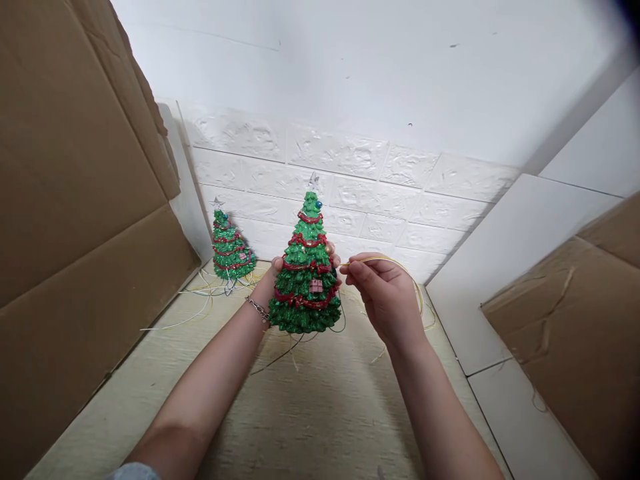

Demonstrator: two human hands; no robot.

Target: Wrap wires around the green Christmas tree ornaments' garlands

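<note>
A green glittery tree figurine (306, 280) with red garlands and a clear star on top is held upright above the table. My left hand (273, 277) grips it from behind, its thumb at the left side and fingertips showing at the right edge. My right hand (383, 287) pinches a thin yellow wire (414, 279) close to the tree's right side. That wire loops back over the hand and down to the right. Dark and pale wire ends hang under the tree.
A second, similar tree (232, 250) stands at the back left among loose white and yellow wires (200, 293). Cardboard (75, 167) walls the left, and more cardboard (575, 333) leans at the right. Behind is a white brick-patterned wall (360, 157).
</note>
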